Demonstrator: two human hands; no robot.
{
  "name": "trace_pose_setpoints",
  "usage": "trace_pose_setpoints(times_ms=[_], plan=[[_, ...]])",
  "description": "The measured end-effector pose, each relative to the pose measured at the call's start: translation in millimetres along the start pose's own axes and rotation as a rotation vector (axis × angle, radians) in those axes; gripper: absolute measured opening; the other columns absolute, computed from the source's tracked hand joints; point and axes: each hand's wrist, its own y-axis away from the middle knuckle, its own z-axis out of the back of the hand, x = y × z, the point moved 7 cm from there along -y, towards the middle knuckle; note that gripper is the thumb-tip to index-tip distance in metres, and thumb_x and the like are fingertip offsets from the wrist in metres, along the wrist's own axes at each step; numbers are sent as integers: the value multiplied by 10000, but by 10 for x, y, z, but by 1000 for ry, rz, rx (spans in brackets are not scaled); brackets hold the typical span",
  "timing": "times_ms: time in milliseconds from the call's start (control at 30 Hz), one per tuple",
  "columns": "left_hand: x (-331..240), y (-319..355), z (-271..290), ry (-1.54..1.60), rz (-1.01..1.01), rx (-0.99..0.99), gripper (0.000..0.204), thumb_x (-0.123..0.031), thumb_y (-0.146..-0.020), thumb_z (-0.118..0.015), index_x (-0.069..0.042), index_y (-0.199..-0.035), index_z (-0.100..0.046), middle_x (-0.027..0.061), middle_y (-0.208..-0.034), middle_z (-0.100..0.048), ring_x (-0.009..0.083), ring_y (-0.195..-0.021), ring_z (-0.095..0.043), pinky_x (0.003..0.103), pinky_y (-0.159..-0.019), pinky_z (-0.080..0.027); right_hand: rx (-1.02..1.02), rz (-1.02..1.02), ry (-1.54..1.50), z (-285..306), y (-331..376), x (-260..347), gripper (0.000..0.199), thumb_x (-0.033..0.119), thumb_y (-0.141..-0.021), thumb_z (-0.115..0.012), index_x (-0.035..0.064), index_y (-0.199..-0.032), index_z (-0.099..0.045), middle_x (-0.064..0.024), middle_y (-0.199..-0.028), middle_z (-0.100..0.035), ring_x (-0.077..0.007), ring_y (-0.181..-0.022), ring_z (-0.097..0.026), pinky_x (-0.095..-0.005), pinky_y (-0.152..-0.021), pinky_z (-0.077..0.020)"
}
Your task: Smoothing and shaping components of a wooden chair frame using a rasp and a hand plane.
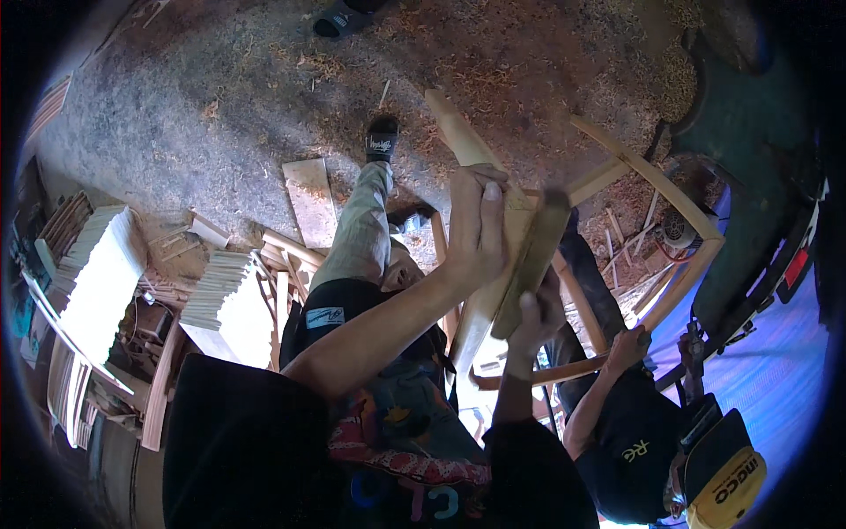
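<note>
My left hand [480,216] is closed around a pale curved wooden leg [467,132], part of a chair-like frame in front of me. My right hand [536,316] grips a long flat wooden block [533,260] with a darker, worn side. The block lies slanted against or just above the wood beside my left hand; whether it touches cannot be made out. Its far end looks blurred. To the right, a curved wooden frame [701,216] reaches outward. A co-worker's hand [629,347] rests on its near corner.
A co-worker in a cap [727,472] is close on my right. Stacks of cut wood [220,304] stand at left. A board [310,201] lies on the shaving-strewn floor [264,97]. A dark green machine-like body [749,123] is at far right.
</note>
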Motion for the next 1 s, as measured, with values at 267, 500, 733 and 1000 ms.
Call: trace_pose_setpoints(times_ms=[267,500,733,1000], plan=[[-39,-4,18,-44,-29,15,225,-118,-982,-320,44,-995,-476,184,-959,-469,311,-890,-472,373,-832,-373,110,119,-20,-278,-813,83,219,31,-792,-658,11,-1008,-625,-225,-1204,-563,-317,-1117,-539,-401,-957,-417],[-3,-12,-6,-45,-20,8,234,-124,-986,-309,43,-1006,-471,183,-960,-467,304,-889,-468,361,-831,-374,47,-20,-84,29,158,-16,198,70,-796,-676,12,-971,-605,-260,-1249,-519,-360,-1169,-503,-457,-985,-401],[-9,3,-10,-79,-45,39,237,-133,-990,-297,27,-1008,-471,169,-953,-458,276,-881,-462,340,-827,-376,75,48,-30,-295,-994,-78,235,82,-778,-662,-80,-945,-632,-235,-1234,-558,-289,-1144,-533,-380,-976,-389],[-7,1,-29,-69,-34,-1,235,-142,-993,-298,27,-999,-461,155,-926,-458,253,-857,-455,337,-804,-374,77,-20,-222,157,350,-187,289,197,-805,-674,-73,-840,-580,-302,-1221,-536,-359,-1134,-520,-449,-991,-366]])
